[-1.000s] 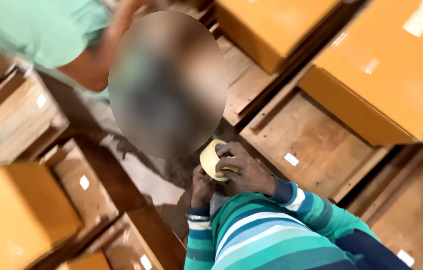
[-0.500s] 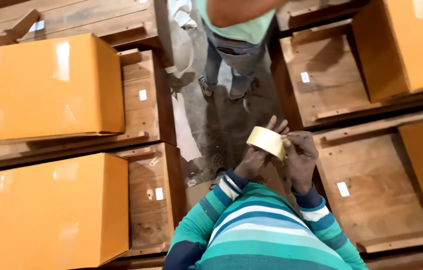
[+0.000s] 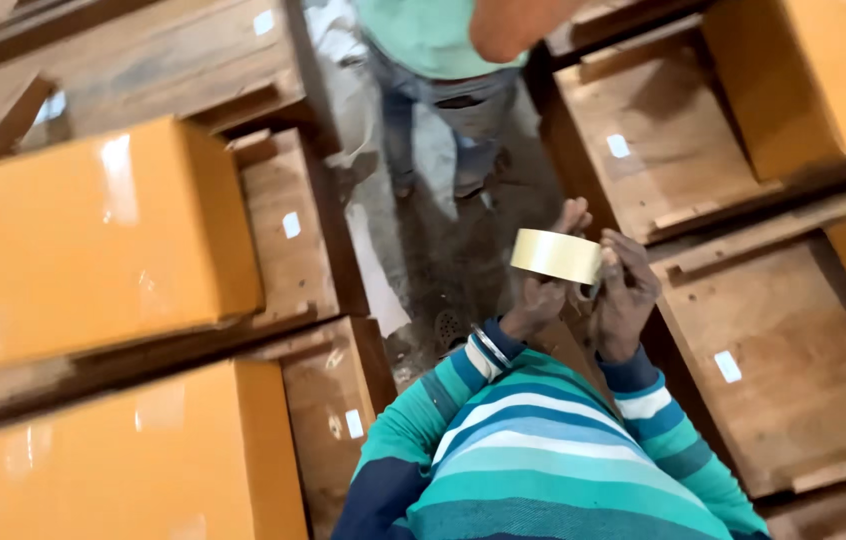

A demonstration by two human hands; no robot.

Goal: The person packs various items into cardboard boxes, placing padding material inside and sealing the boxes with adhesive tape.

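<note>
A: Start with the tape roll point(image 3: 557, 255). Where is it?

B: Raised in front of the person's chest, above the dark floor strip point(image 3: 463, 270) that runs between the wooden pallets. It is a pale yellowish roll, seen on its side, with its broad band facing the camera.

A: Who has it?

B: Both hands. The left hand point(image 3: 546, 288) is under and behind the roll, fingers curled up around its left side, grasping it. The right hand point(image 3: 625, 295) is against the roll's right end, fingers bent over the edge, also closed on it.

A: And just around the roll?

B: Below it are the striped sleeves point(image 3: 543, 440), teal, white and navy, with a bangle point(image 3: 488, 346) at the left wrist. Beyond the roll, further up the floor strip, another person point(image 3: 443, 70) stands in a green shirt and jeans, one bare arm showing at the top edge.

A: Further out?

B: Left of the roll, two orange boxes sit on pallets: the upper orange box point(image 3: 93, 240) and the lower orange box point(image 3: 143, 460). Right of the roll is a bare wooden pallet point(image 3: 783, 370) with a small white sticker, and up past it, at the far corner, another orange box point(image 3: 833, 70).
</note>
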